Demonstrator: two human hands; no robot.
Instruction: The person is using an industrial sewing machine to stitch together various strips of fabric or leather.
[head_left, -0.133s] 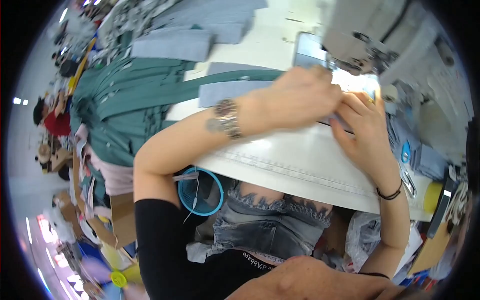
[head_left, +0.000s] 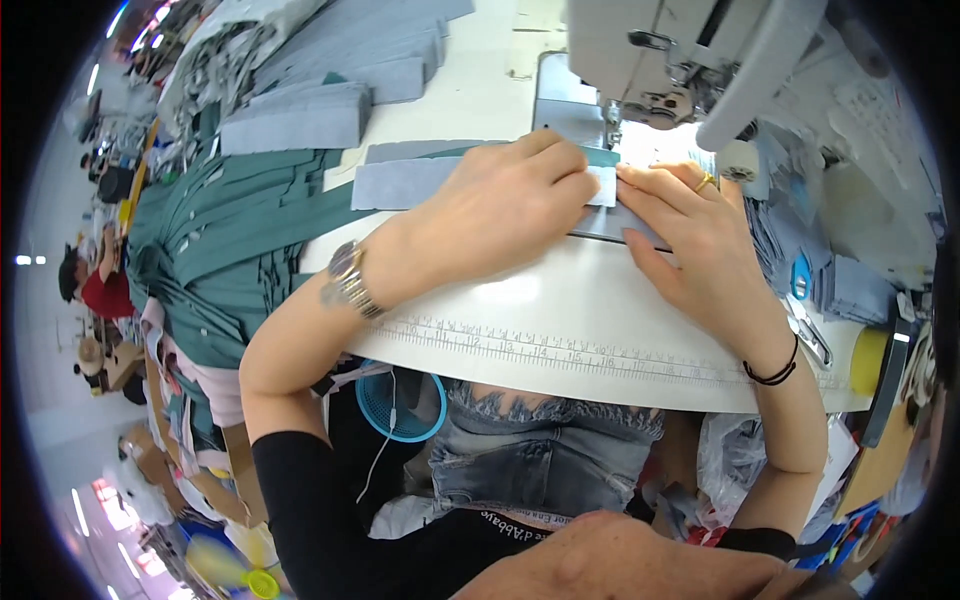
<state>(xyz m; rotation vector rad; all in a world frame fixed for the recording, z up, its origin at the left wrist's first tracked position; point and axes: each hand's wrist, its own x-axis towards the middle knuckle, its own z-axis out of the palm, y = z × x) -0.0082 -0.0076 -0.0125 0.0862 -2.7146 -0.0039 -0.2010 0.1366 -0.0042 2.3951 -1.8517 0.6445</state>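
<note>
My left hand [head_left: 510,200], a metal watch on its wrist, is closed with curled fingers over a grey-blue fabric strip [head_left: 400,185]. A pale end [head_left: 604,187] shows past its fingertips. Along the far side runs a green fabric strip [head_left: 602,157], passing under that hand toward the presser foot [head_left: 614,128] of a white sewing machine [head_left: 660,50]. My right hand [head_left: 690,225], with a ring, rests open by the machine's lit plate, thumb apart, fingertips at the strip's right end. What lies under the left palm is hidden.
Green garment pieces [head_left: 230,220] hang over the table's left side. Stacked grey-blue pieces [head_left: 295,118] lie behind them. Blue-handled snips [head_left: 801,275] and metal scissors [head_left: 812,335] lie at right. A printed ruler [head_left: 540,350] follows the front edge; a blue basket [head_left: 400,405] stands below.
The whole view has shifted, moving the machine and table leftward in the picture. My left fingers have drawn slightly away from the right ones, showing the pale strip end between them.
</note>
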